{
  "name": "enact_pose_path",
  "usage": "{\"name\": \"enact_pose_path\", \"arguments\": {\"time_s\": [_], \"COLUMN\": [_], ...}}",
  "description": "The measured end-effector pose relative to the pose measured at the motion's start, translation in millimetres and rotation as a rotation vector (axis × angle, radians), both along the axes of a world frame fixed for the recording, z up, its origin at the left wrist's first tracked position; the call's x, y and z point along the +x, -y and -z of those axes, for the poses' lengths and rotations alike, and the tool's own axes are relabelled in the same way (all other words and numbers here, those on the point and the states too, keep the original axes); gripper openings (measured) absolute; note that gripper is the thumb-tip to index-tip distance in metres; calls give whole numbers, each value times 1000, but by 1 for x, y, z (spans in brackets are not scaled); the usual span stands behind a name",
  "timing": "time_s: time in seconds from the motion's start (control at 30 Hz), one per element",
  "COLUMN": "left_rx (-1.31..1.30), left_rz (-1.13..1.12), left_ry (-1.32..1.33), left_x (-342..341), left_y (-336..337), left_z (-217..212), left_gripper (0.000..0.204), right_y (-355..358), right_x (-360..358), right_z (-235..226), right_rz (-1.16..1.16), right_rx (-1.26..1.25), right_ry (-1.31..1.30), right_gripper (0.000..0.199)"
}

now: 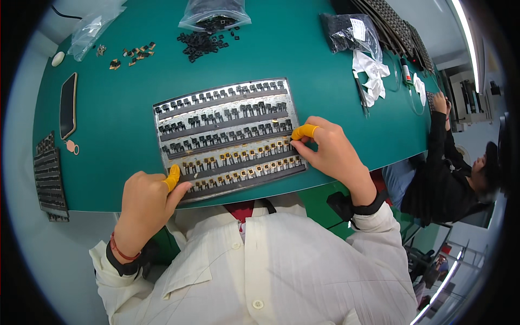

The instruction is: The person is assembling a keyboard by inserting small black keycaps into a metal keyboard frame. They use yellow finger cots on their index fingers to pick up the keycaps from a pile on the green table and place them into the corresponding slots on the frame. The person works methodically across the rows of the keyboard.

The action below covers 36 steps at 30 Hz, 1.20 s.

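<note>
A flat rectangular tray (227, 130) lies at a slight tilt on the green table in front of me. It carries rows of small black parts on dark strips; the two nearest rows show gold-coloured squares on top. My left hand (145, 203) is at the tray's lower left corner, its index finger in a yellow finger cot and its thumb close to the end of the near rows. At the tray's right edge is my right hand (333, 151), thumb and yellow-covered index finger drawn together in a pinch. Whatever is between the fingertips of either hand is too small to make out.
Loose black parts (201, 45) lie before an open plastic bag (215, 15). Gold-and-black pieces (140, 52) and a phone (68, 105) are at left, above stacked trays (50, 179). Tweezers (360, 92), white cloth (372, 78) and a filled bag (351, 33) lie right. A person (447, 168) sits there.
</note>
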State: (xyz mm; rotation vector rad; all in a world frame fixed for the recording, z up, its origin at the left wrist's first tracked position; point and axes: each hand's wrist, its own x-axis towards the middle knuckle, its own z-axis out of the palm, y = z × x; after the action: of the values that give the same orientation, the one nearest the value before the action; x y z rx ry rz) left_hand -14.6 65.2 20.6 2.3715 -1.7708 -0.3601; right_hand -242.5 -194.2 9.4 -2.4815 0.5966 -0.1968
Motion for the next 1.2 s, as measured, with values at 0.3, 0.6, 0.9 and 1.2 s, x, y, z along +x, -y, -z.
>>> {"name": "enact_pose_path", "arguments": {"time_s": [0.3,0.6,0.9,1.2], "left_rx": [19,-198,-308,-248], "left_rz": [-59,-209,-22,-154], "left_ry": [-315,-77,-218,-407], "left_x": [52,120,95,89], "left_y": [53,150,154,157], "left_z": [-38,23,28,23], "left_gripper": [33,21,22,27], "right_y": [-33,-9,33,59], "right_x": [-3,18,44,104], "right_z": [-1,-29,-47,-30], "right_rz": [-3,-181,-127,-143], "right_rx": [-248,-90,-84,21], "right_ry": [-111,-274,-108,54], "right_gripper": [30,33,23,21]}}
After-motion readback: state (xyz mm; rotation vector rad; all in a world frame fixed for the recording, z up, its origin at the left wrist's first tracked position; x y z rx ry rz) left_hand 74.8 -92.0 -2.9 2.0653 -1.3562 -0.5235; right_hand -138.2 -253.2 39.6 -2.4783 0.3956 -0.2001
